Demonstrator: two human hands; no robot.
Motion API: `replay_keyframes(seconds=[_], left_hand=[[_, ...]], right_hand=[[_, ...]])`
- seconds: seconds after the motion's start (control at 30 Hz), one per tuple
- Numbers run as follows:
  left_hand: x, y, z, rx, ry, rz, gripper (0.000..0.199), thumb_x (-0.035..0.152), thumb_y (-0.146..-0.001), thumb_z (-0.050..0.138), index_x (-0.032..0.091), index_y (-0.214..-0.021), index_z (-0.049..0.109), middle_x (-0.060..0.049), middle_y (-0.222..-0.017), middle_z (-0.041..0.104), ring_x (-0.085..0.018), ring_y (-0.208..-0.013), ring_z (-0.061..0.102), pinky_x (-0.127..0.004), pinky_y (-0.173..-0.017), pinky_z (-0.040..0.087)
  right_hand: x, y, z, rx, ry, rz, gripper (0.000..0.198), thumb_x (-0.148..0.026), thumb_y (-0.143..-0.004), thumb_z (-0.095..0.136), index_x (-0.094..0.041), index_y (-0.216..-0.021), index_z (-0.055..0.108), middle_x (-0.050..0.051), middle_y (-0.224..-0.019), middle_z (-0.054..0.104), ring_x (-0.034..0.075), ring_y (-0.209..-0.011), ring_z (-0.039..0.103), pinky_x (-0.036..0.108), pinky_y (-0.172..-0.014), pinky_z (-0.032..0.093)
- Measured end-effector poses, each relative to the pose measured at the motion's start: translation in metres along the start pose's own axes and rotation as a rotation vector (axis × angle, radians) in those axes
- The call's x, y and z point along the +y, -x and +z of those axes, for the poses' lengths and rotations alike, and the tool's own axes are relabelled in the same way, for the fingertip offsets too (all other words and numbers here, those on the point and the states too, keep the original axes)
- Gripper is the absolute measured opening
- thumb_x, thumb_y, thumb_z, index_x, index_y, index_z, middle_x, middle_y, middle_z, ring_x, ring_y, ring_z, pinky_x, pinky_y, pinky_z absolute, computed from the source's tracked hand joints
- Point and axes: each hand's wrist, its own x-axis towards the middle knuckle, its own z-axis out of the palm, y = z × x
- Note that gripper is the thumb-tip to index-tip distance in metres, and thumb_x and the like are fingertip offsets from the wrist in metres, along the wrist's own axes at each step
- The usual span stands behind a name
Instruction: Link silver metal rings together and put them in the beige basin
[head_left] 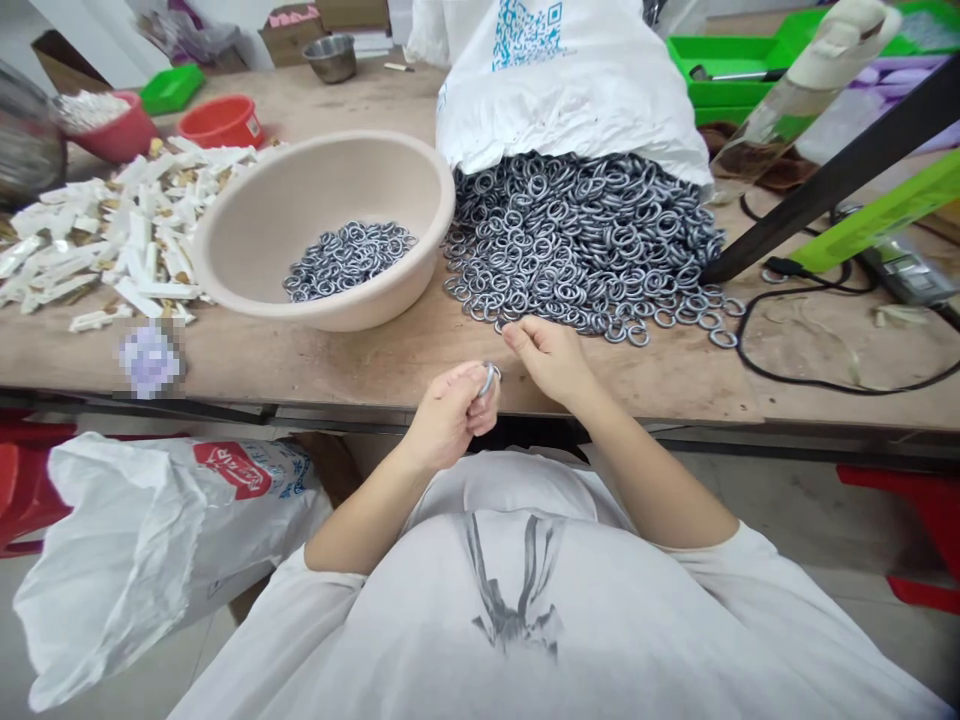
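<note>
My left hand (450, 418) is closed in front of the table edge, with grey metal rings (489, 379) pinched between thumb and fingers; how many is unclear. To its right, my right hand (551, 358) has its thumb and fingers pressed together. A small dark bit shows at its fingertips, too little to name. Just beyond this hand, a large pile of grey rings (577, 245) spills onto the table from a white sack (562, 100). A beige basin (247, 240) stands left of the pile, holding a smaller heap of similar rings (349, 262).
White strip-like pieces (142, 230) lie heaped on the wooden table (360, 365) at left, near a red bowl (220, 122). A dark post (825, 185), a black cable (817, 384) and a clear bottle (795, 105) are at right. A white bag (150, 540) stands below the table.
</note>
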Motion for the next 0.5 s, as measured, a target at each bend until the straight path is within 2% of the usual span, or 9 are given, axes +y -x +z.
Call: replay_keyframes(seconds=[0.1,0.17,0.23,0.33,0.43,0.5], left_hand=[[0.005,-0.001,-0.011,0.112,0.011,0.038,0.036,0.035,-0.077,0.072,0.016,-0.06,0.047,0.007,-0.052,0.039,-0.002,-0.04,0.03,-0.017,-0.04,0.027],[0.006,-0.003,-0.021,0.214,-0.004,0.073,0.026,0.033,-0.075,0.072,0.014,-0.066,0.057,0.005,-0.055,0.048,-0.002,-0.041,0.034,-0.016,-0.04,0.029],[0.007,-0.005,-0.03,0.284,-0.027,0.093,0.021,0.032,-0.075,0.072,0.013,-0.08,0.066,0.003,-0.06,0.056,-0.003,-0.042,0.037,-0.016,-0.04,0.03],[0.007,-0.008,-0.041,0.34,-0.055,0.1,0.033,0.023,-0.07,0.072,0.016,-0.101,0.068,0.003,-0.066,0.063,-0.004,-0.044,0.043,-0.016,-0.041,0.034],[0.005,-0.01,-0.043,0.352,-0.051,0.057,0.032,0.02,-0.066,0.068,0.016,-0.097,0.065,0.0,-0.072,0.067,-0.007,-0.048,0.051,-0.018,-0.042,0.039],[0.0,-0.012,-0.038,0.321,-0.036,0.001,0.027,0.024,-0.066,0.068,0.015,-0.091,0.064,-0.001,-0.074,0.065,-0.007,-0.049,0.051,-0.018,-0.039,0.036]], right_hand=[[0.005,-0.002,0.006,-0.083,0.155,0.025,0.031,-0.049,-0.094,0.059,-0.019,-0.089,0.068,0.003,-0.079,0.064,0.019,-0.074,0.058,0.03,-0.068,0.036],[0.003,0.001,0.011,-0.155,0.225,-0.003,0.03,-0.043,-0.086,0.072,-0.02,-0.106,0.072,0.008,-0.101,0.069,0.023,-0.09,0.063,0.032,-0.075,0.041],[0.002,0.005,0.015,-0.197,0.244,-0.009,0.034,-0.036,-0.082,0.077,-0.021,-0.112,0.072,0.01,-0.111,0.068,0.025,-0.098,0.063,0.033,-0.081,0.043],[0.004,0.005,0.018,-0.195,0.204,0.04,0.026,-0.029,-0.082,0.077,-0.019,-0.106,0.073,0.009,-0.105,0.07,0.025,-0.096,0.063,0.033,-0.081,0.042],[0.005,0.001,0.016,-0.136,0.041,0.121,0.013,-0.028,-0.084,0.073,-0.017,-0.089,0.071,0.004,-0.083,0.068,0.02,-0.078,0.059,0.031,-0.072,0.039],[0.0,-0.001,0.016,-0.074,-0.172,0.132,0.016,-0.032,-0.087,0.067,-0.017,-0.081,0.067,0.0,-0.071,0.062,0.016,-0.068,0.053,0.029,-0.066,0.037]])
